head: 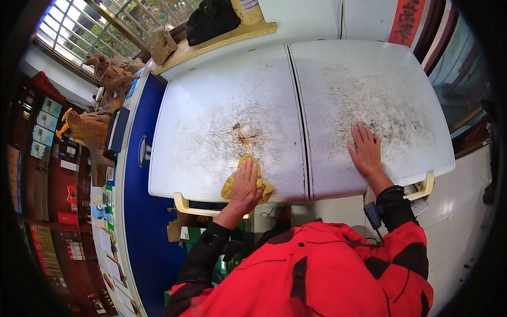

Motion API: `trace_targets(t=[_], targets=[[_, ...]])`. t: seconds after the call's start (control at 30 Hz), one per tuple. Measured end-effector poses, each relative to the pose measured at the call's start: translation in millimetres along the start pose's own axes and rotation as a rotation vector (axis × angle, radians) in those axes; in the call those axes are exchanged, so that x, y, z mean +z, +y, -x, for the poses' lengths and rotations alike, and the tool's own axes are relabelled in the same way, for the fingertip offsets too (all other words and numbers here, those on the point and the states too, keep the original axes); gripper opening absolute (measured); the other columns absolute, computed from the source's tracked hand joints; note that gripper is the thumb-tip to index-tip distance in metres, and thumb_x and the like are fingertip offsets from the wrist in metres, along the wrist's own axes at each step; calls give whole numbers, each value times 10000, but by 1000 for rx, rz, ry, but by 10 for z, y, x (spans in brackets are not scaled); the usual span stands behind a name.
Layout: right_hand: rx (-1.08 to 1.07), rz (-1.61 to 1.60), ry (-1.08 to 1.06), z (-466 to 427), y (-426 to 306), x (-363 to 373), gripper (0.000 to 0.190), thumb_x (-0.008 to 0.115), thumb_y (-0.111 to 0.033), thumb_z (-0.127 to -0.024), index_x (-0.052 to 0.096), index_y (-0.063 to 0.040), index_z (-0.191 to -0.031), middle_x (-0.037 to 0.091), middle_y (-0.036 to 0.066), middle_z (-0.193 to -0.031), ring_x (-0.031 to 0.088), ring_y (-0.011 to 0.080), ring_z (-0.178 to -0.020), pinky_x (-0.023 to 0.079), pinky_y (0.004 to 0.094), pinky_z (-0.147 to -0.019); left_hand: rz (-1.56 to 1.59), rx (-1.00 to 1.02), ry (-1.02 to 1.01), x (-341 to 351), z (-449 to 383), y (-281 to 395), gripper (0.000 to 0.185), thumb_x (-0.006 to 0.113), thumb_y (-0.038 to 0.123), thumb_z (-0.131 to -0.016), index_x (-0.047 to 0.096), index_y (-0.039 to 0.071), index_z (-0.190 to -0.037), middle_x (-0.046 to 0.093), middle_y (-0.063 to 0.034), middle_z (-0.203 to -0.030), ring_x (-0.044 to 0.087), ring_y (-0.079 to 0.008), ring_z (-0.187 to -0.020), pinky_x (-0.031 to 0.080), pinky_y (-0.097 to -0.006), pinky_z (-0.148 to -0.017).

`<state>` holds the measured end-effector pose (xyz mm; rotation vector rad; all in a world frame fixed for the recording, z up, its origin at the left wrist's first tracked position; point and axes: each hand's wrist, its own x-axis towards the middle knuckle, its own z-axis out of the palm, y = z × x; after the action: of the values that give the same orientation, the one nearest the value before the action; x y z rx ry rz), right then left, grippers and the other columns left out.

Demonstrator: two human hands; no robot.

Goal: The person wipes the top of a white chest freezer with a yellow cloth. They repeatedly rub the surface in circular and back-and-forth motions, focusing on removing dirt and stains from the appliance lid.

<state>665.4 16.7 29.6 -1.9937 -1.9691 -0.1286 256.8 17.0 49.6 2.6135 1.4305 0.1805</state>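
Note:
My left hand (pixel 244 192) lies over a crumpled yellow cloth (pixel 251 160) and presses it onto the left panel (pixel 210 99) of a white two-panel top, close to the near edge. Cloth shows around the fingers and on both sides of the hand. Just beyond it the panel carries brown stains (pixel 243 134) and dark scratches. My right hand (pixel 365 152) rests palm down with nothing in it on the right panel (pixel 332 87), beside another scratched, darkened patch. A dark seam (pixel 300 107) runs between the two panels.
Cream handles (pixel 422 188) stick out from the near edge. To the left stands a blue-sided counter (pixel 144 222) holding a carved wood piece (pixel 89 128) and a blue figurine (pixel 100 212). A black bag (pixel 213 21) and a rock (pixel 161 45) sit on the ledge at the back.

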Motion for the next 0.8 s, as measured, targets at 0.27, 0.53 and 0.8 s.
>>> trace_targets(t=[0.27, 0.53, 0.8], targets=[[5, -4, -8, 39, 4, -8, 576, 595, -324, -866, 449, -101, -1377, 384, 124, -1471, 336, 281, -1360, 277, 492, -1033, -5, -64, 185, 186, -486, 347, 700, 624, 245, -867, 315, -91, -1398, 279, -288, -1485, 236, -420, -1405, 213, -493, -1140], [-15, -14, 24, 6, 13, -9, 555, 597, -328, -870, 467, -117, -1367, 402, 112, -1454, 345, 262, -1350, 280, 473, -1026, -69, -143, 249, 394, -1064, 412, 665, 572, 296, -911, 323, -73, -1405, 302, -259, -1484, 277, -402, -1390, 229, -477, -1137], [-34, -7, 71, 22, 104, 111, 558, 591, -327, -877, 459, -115, -1376, 400, 113, -1453, 347, 258, -1349, 278, 454, -1032, 19, 49, 187, 370, -172, 808, 700, 612, 295, -876, 327, -39, -1421, 313, -241, -1491, 301, -389, -1386, 254, -470, -1132]])
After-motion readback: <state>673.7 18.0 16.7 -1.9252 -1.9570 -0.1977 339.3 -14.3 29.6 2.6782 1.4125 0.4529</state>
